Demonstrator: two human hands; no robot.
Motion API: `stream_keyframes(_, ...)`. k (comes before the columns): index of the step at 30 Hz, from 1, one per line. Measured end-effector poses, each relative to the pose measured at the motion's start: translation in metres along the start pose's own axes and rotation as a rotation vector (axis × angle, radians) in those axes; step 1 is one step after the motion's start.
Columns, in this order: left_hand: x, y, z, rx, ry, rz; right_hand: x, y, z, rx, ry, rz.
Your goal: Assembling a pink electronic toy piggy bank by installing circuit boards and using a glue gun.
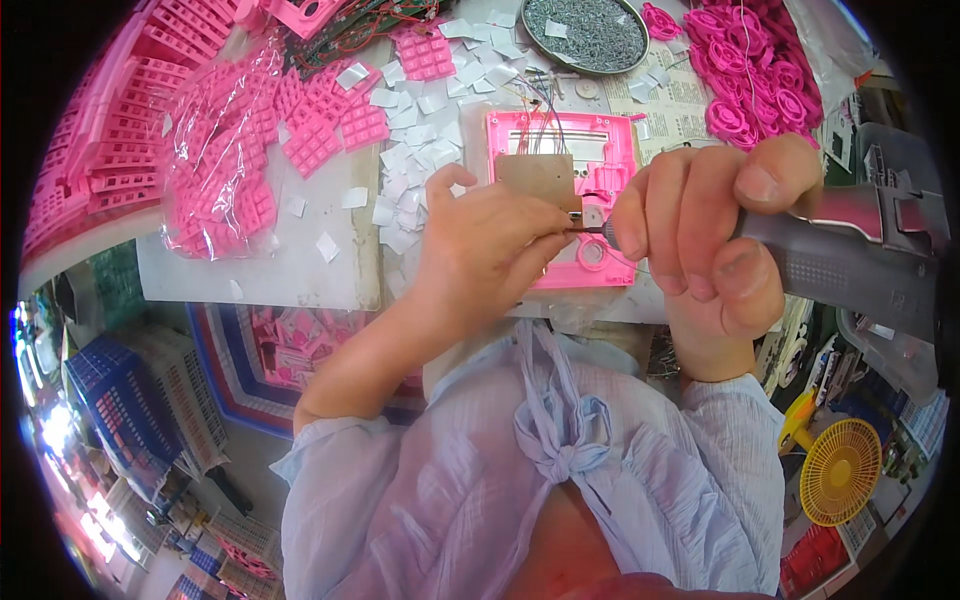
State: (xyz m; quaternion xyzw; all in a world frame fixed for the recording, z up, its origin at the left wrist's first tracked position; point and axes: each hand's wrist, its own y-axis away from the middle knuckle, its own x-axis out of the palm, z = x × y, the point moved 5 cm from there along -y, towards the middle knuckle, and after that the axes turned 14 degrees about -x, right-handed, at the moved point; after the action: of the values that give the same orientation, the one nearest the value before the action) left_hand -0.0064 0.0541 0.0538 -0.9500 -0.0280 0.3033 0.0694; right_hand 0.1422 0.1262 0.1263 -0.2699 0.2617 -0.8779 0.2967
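while our right hand [700, 220] wraps its fingers around a dark grey electric screwdriver [830, 262], which lies nearly level with its bit toward the left, our left hand [480, 235] reaches in from the other side. its thumb and fingertips come together narrowly at the end of the bit, but we cannot tell whether they pinch the bit, a screw or something else.

beneath the hands, on the pale worktable [255, 278], we have a rectangular pink plastic casing [575, 281], with a brown circuit board [535, 172] over its middle, just beside our left fingers, and thin coloured wires [540, 115] rising beyond it.

to the left of the casing we see white paper slips [410, 215] scattered thickly, then pink keypad pieces [310, 148], more of them inside a clear plastic bag [215, 190].

beyond the casing stands a round dish [588, 72] full of small screws [595, 45], and to its right we see a heap of pink ring-shaped parts [750, 80].
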Motion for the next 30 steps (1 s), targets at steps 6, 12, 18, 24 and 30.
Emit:
stream_keyframes(6,-0.001,-0.001,-0.002,0.02,-0.018,-0.008,0.004,0.004,0.0,0.04,-0.009,-0.011)
stream_keyframes(12,0.003,0.002,-0.003,0.115,-0.062,-0.022,0.002,0.005,-0.006,-0.007,0.068,0.076)
stream_keyframes(18,0.017,0.004,0.012,0.093,-0.299,-0.014,-0.022,0.007,-0.043,-0.023,0.247,-0.03)
stream_keyframes(24,0.019,0.008,0.012,0.079,-0.327,-0.014,-0.034,0.015,-0.069,0.004,0.133,-0.142)
stream_keyframes(30,0.017,0.007,0.015,0.003,-0.235,-0.026,-0.022,0.018,-0.071,0.074,0.286,0.13)
